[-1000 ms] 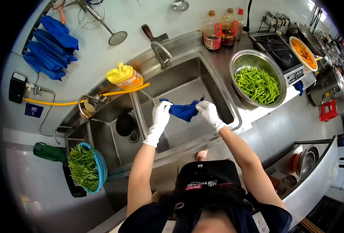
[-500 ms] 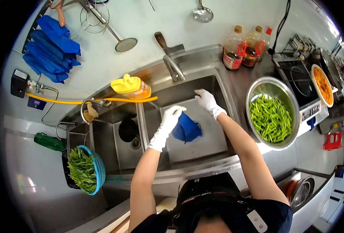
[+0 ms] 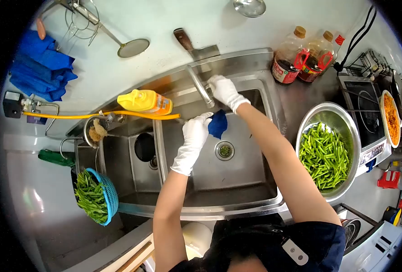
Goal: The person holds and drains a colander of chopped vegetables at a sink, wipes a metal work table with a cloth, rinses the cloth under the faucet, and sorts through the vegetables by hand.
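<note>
My left hand [image 3: 196,131], in a white glove, is closed on a blue cloth [image 3: 217,125] that hangs over the right sink basin [image 3: 237,174]. The cloth is just below the spout of the metal faucet [image 3: 200,86]. On the right side of the faucet, my gloved right hand [image 3: 226,92] has its fingers curled at the faucet handle, which the glove mostly hides. Some green scraps lie in the drain [image 3: 224,151] of this basin.
A yellow jug [image 3: 144,101] and a yellow hose [image 3: 74,116] lie along the sink's back edge. A cleaver [image 3: 196,47] stands behind the faucet. At right are a steel bowl [image 3: 356,149] of cut green beans and sauce bottles [image 3: 288,59]; at left, a blue basket [image 3: 111,199] of greens.
My right hand has moved up and left to the faucet. My left hand has lifted the blue cloth toward the spout, uncovering the drain. The view has shifted a little.
</note>
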A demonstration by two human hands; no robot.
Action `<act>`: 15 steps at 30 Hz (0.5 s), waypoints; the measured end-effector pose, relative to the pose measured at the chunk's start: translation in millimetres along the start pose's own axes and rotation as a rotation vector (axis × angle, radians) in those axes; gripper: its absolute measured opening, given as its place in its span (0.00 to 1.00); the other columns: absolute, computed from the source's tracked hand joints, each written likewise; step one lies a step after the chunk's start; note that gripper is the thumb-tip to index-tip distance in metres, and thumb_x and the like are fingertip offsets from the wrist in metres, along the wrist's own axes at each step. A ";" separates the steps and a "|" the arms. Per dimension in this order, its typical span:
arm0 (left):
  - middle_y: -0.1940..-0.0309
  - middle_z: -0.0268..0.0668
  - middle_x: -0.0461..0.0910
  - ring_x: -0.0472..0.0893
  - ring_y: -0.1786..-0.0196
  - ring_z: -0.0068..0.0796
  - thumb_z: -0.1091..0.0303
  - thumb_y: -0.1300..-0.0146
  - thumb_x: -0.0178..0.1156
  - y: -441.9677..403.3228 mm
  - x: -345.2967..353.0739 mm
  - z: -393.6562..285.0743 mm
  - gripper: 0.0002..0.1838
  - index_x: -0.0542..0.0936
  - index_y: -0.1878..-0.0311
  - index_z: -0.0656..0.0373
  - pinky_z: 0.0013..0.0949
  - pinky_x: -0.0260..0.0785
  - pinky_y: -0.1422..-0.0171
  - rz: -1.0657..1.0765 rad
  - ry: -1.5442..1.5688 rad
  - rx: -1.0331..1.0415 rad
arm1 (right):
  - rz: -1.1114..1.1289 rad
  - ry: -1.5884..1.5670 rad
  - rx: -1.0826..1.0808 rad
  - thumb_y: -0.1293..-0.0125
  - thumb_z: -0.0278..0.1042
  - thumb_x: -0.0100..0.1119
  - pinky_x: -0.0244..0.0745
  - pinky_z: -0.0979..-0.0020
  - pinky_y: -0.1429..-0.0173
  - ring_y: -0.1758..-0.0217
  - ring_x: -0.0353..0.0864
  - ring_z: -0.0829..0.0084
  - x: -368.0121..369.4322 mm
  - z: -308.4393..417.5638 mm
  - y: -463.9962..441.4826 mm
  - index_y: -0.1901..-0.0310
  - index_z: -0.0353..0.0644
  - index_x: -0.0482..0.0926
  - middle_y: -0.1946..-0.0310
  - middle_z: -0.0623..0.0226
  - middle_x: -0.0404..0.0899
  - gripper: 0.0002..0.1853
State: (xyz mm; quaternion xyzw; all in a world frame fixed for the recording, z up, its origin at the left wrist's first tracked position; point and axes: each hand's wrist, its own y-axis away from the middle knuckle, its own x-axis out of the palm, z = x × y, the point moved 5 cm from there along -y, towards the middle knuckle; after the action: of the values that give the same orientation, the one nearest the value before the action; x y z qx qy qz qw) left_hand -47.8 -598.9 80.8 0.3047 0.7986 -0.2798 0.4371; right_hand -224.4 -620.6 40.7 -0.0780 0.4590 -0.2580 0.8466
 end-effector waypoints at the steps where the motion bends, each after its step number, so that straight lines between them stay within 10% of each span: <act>1: 0.68 0.40 0.82 0.81 0.66 0.41 0.61 0.43 0.61 -5.0 8.2 1.5 0.09 0.84 0.60 0.47 0.37 0.72 0.60 -0.057 0.075 0.025 | 0.000 -0.008 0.042 0.42 0.32 0.52 0.72 0.58 0.49 0.55 0.76 0.54 -1.1 -5.2 8.3 0.60 0.40 0.79 0.63 0.55 0.79 0.11; 5: 0.70 0.43 0.83 0.82 0.69 0.30 0.72 0.41 0.59 -19.3 67.2 16.9 0.08 0.83 0.59 0.59 0.30 0.71 0.61 0.142 0.741 -0.243 | -0.048 -0.057 -0.100 0.39 0.33 0.49 0.74 0.61 0.51 0.56 0.79 0.55 -8.2 -13.0 42.9 0.63 0.45 0.82 0.62 0.55 0.81 0.11; 9: 0.71 0.42 0.83 0.80 0.69 0.29 0.73 0.42 0.58 -25.4 81.1 3.8 0.08 0.83 0.61 0.64 0.30 0.72 0.58 0.232 0.536 -0.224 | 0.091 -0.634 0.267 0.42 0.19 0.46 0.73 0.70 0.48 0.51 0.79 0.64 -4.0 -24.1 91.9 0.52 0.36 0.78 0.56 0.52 0.80 0.17; 13: 0.63 0.39 0.83 0.80 0.60 0.27 0.71 0.41 0.58 -36.1 82.3 -7.4 0.08 0.82 0.62 0.65 0.29 0.71 0.51 0.264 0.571 -0.095 | -0.412 -0.077 0.142 0.54 0.32 0.59 0.69 0.56 0.52 0.57 0.74 0.49 -35.3 27.4 158.0 0.56 0.37 0.73 0.62 0.48 0.75 0.21; 15: 0.62 0.38 0.83 0.80 0.61 0.25 0.74 0.41 0.58 -34.6 82.1 -17.9 0.09 0.82 0.59 0.65 0.28 0.72 0.51 0.311 0.609 -0.181 | -0.230 -0.044 0.399 0.54 0.33 0.61 0.73 0.55 0.55 0.59 0.75 0.47 -43.7 46.0 167.6 0.47 0.30 0.68 0.60 0.42 0.73 0.31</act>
State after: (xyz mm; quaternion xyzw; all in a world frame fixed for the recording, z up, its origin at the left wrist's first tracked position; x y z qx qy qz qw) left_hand -118.0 -589.0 24.0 0.4523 0.8579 -0.0344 0.2415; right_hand -145.1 -459.9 37.1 0.0336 0.3683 -0.4369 0.8200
